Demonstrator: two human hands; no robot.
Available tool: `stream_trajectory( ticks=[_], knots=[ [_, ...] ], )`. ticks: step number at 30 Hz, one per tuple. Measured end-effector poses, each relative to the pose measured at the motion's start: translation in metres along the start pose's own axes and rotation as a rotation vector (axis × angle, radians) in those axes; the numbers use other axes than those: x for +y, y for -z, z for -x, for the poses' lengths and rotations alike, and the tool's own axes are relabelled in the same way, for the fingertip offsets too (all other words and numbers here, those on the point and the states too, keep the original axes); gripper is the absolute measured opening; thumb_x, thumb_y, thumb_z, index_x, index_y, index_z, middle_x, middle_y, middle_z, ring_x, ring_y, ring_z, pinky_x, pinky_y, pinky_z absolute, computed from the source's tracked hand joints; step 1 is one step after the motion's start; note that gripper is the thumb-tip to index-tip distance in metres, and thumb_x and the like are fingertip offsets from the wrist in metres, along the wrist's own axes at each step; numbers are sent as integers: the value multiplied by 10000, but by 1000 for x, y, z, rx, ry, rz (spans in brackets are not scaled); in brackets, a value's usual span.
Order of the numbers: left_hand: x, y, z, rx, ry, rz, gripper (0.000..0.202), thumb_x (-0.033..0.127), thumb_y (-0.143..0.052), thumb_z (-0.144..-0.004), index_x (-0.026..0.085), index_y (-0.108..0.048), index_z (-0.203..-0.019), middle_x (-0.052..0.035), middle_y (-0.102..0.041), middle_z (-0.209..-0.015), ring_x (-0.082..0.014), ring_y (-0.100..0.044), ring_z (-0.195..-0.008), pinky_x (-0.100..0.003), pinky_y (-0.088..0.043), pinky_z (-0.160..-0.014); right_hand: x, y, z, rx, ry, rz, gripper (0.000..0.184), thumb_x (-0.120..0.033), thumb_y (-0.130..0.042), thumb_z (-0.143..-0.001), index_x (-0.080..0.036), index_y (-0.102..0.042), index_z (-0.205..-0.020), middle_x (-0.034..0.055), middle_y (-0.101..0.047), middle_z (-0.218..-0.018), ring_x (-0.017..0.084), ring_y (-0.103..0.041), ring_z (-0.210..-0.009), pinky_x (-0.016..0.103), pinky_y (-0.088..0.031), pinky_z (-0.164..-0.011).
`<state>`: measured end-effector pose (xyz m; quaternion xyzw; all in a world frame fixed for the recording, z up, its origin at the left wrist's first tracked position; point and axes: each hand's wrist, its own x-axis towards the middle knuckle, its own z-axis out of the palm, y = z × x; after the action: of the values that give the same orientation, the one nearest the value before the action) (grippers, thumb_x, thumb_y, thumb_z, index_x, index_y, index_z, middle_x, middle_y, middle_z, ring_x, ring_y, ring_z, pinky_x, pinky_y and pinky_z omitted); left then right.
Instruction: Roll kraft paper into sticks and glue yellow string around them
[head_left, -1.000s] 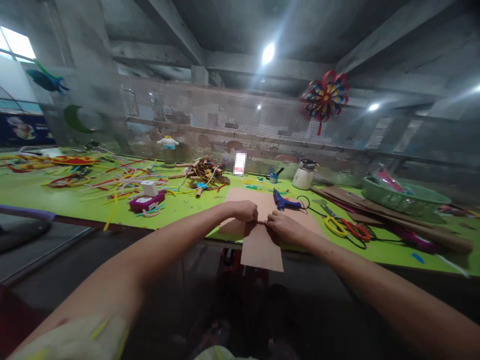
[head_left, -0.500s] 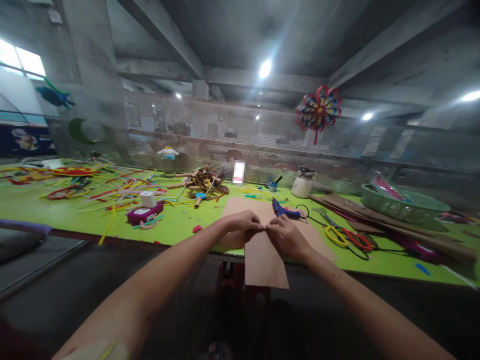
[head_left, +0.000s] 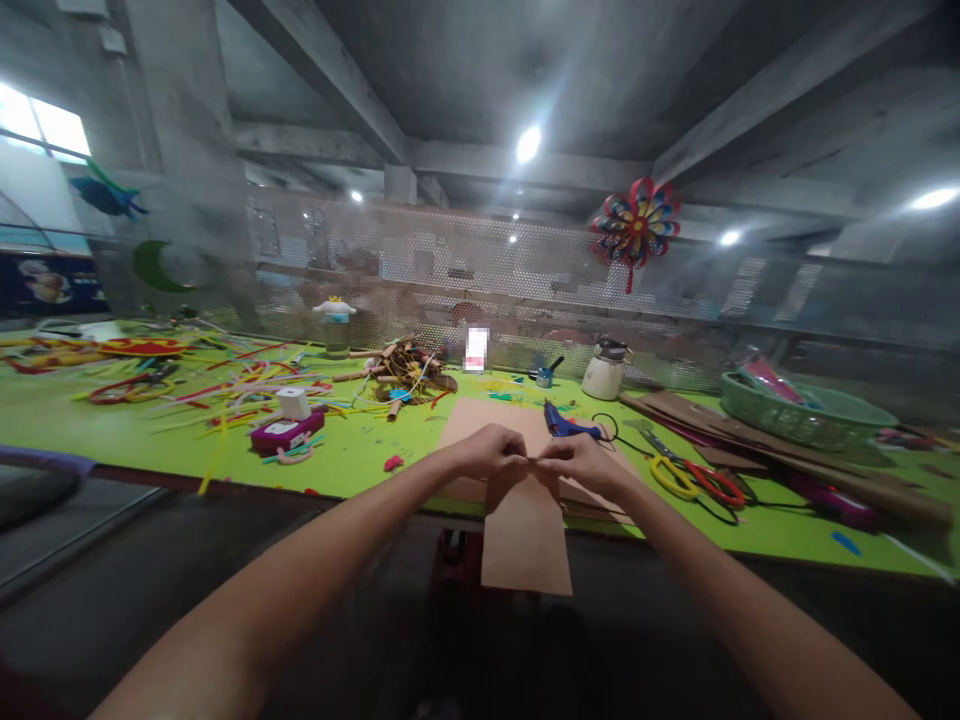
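Observation:
A flat brown sheet of card or paper hangs down over the table's front edge. My left hand pinches its upper edge between thumb and fingers. Close beside it, my right hand pinches the same edge, the fingertips of both hands almost meeting. More brown sheet lies flat on the green table under and behind my hands. Just beyond my right hand rests a blue hot glue gun on that sheet. Scissors with yellow and red handles lie to the right.
A purple box with a white plug and scattered coloured strips occupy the left. A bundle of sticks, a white jug, a small blue jar and a green basket stand farther back. Brown cardboard pieces lie right.
The held brown sheet has swung slightly left and hangs a little lower and straighter. My right hand has shifted slightly to the right; both hands keep their pinch.

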<state>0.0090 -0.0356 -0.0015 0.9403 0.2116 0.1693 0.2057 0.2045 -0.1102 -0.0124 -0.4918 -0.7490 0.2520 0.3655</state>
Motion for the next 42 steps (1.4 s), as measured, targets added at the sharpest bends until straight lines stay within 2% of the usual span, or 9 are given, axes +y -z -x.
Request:
stream_trajectory(
  ticks=[4,8,13,18,28,33,37,39,42],
  knots=[
    [4,1,7,29,-54,-59,218,286,-518,-787,132,-650,-866,-27,-641,-749,-113,-518,-672,-179,-346,-584,0,4,-1,1,-38,-63,293,-408,-679,-642,-116,-677,-666,32,-633,-628,130,-533,-586,242,-415,-564],
    [8,2,16,-42,-34,-41,221,303,-503,-799,135,-639,-846,-14,-625,-707,-97,-497,-619,-173,-326,-547,4,7,-2,-121,-8,3,309,-420,-663,-657,-112,-683,-669,22,-609,-575,111,-495,-530,223,-380,-504],
    [12,2,21,-56,44,-44,224,339,-533,-772,134,-616,-736,11,-578,-620,-87,-455,-558,-174,-294,-494,5,6,-1,-221,11,40,297,-395,-621,-708,-108,-696,-723,25,-612,-592,113,-497,-532,219,-377,-501],
    [8,4,21,-90,88,45,185,300,-557,-755,130,-626,-783,28,-571,-607,-80,-442,-547,-166,-294,-481,2,3,3,-181,32,2,280,-385,-623,-711,-116,-698,-722,18,-604,-590,110,-492,-523,215,-379,-496],
    [-2,7,37,-63,-25,-2,212,288,-506,-812,127,-643,-831,-33,-661,-740,-87,-515,-593,-162,-330,-524,-3,5,8,-171,18,15,308,-400,-647,-699,-99,-707,-719,20,-585,-580,91,-459,-500,208,-340,-471],
    [-3,19,42,-101,13,362,328,428,-564,-772,104,-610,-750,7,-566,-596,-65,-452,-502,-171,-333,-494,-17,10,9,-210,2,-184,366,-443,-596,-757,-90,-689,-738,1,-526,-522,77,-432,-461,201,-326,-447],
    [6,26,43,-121,25,742,360,468,-617,-720,110,-574,-723,52,-455,-512,-44,-384,-428,-169,-277,-432,-33,15,13,-145,48,-592,382,-437,-489,-846,-126,-657,-990,60,-610,-758,117,-545,-643,237,-434,-589],
    [12,20,43,-136,24,892,364,465,-648,-693,111,-572,-728,58,-436,-510,-39,-369,-409,-170,-250,-412,-44,13,15,-188,79,-640,331,-353,-579,-809,-157,-628,-1071,71,-622,-873,144,-568,-773,270,-454,-702],
    [23,2,43,-181,32,1086,456,487,-704,-618,99,-605,-834,47,-465,-553,-29,-356,-398,-173,-240,-401,-61,6,18,-310,164,-551,261,-267,-649,-758,-146,-663,-989,66,-616,-859,171,-565,-819,294,-454,-749]
  ],
)
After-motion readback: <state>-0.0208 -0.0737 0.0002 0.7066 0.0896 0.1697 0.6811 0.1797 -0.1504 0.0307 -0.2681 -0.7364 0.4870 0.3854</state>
